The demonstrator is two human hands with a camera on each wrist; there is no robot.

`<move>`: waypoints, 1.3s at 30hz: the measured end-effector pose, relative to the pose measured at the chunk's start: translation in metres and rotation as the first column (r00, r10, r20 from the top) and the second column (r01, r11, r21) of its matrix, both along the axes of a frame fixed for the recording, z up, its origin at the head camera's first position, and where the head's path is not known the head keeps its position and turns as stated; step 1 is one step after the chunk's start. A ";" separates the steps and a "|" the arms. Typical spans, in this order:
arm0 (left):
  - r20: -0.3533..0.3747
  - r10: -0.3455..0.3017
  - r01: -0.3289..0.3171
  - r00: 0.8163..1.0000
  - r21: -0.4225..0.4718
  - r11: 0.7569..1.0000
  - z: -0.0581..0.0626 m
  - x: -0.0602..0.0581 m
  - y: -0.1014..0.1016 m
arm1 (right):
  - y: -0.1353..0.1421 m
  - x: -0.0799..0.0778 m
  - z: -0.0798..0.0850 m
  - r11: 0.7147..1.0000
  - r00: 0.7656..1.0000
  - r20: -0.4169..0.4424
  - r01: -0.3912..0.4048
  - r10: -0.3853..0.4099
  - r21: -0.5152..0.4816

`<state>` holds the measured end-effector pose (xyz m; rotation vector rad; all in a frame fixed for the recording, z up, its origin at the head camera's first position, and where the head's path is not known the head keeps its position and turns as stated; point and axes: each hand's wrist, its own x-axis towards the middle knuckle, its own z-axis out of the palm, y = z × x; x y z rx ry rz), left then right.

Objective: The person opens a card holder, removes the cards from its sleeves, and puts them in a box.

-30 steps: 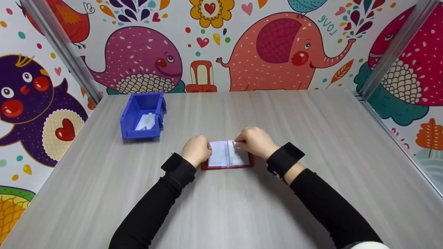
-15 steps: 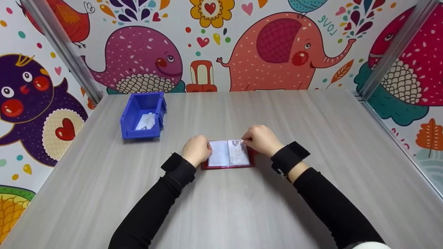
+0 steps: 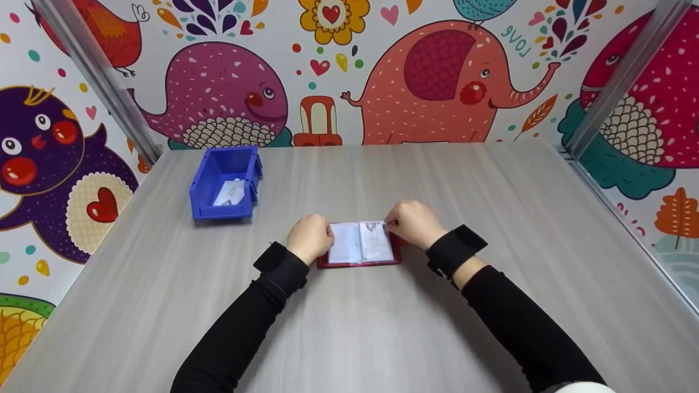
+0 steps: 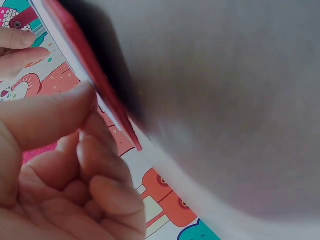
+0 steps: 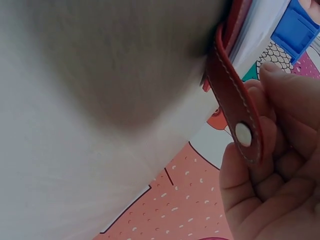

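A red card holder [image 3: 397, 256] lies spread on the table between both hands, its clear sleeves facing up. The left sleeve [image 3: 345, 244] looks whitish; on the right one, a white card [image 3: 377, 246] shows a dark mark near its top. At the left edge, my left hand [image 3: 309, 236] pinches the holder between thumb and curled fingers. My right hand [image 3: 415, 222] has thumb and forefinger together at the upper right corner of the sleeves. In the right wrist view, a stitched red strap [image 5: 230, 90] with a metal snap [image 5: 243, 134] hangs across the right fingers.
A blue plastic bin [image 3: 224, 212] stands at the back left, with white cards [image 3: 232, 191] inside. The grey wooden table [image 3: 349, 327] meets cartoon-printed walls [image 3: 338, 60] behind and at both sides. Black bands [image 3: 456, 251] circle the wrists.
My right hand has shifted a little right from over the right sleeve to its corner, uncovering the card's dark mark. My left hand stays at the left edge.
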<state>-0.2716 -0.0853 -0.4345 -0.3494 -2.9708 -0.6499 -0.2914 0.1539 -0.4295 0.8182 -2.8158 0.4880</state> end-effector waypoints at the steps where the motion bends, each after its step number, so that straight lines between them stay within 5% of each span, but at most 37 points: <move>1: -0.003 0.000 0.000 1.000 -0.001 1.000 0.000 0.000 0.000 | 0.000 0.000 0.000 1.000 1.000 0.003 0.000 0.000 0.002; 39: 0.043 0.011 -0.010 0.999 -0.011 1.000 0.001 0.000 0.000 | -0.005 0.002 -0.006 0.999 1.000 0.018 -0.010 0.009 0.047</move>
